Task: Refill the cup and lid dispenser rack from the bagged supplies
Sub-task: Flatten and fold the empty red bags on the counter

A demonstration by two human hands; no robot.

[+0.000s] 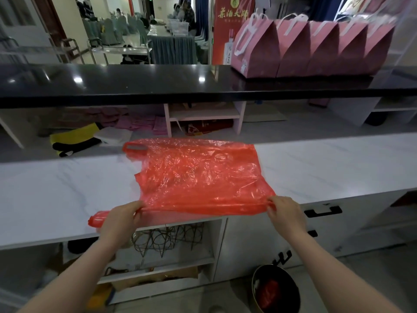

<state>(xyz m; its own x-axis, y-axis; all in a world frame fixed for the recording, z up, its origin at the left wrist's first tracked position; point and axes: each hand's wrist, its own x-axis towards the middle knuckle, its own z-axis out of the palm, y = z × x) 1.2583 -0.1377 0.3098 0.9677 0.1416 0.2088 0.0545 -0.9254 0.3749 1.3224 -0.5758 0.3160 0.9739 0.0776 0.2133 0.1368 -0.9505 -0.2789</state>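
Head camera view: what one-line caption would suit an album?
Left hand and right hand pinch a flattened red plastic bag on the white counter.

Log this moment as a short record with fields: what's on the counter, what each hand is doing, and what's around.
main item: red plastic bag, spread flat and looking empty
surface: white marble-look counter
left hand: left hand grips the bag's near edge at its left corner
right hand: right hand pinches the near edge at its right corner
bag handles: one loop at the far left, one by the left hand
upper shelf: row of pink gift bags on a black ledge
below counter: wire racks in an open cubby
floor: dark bin with something red inside
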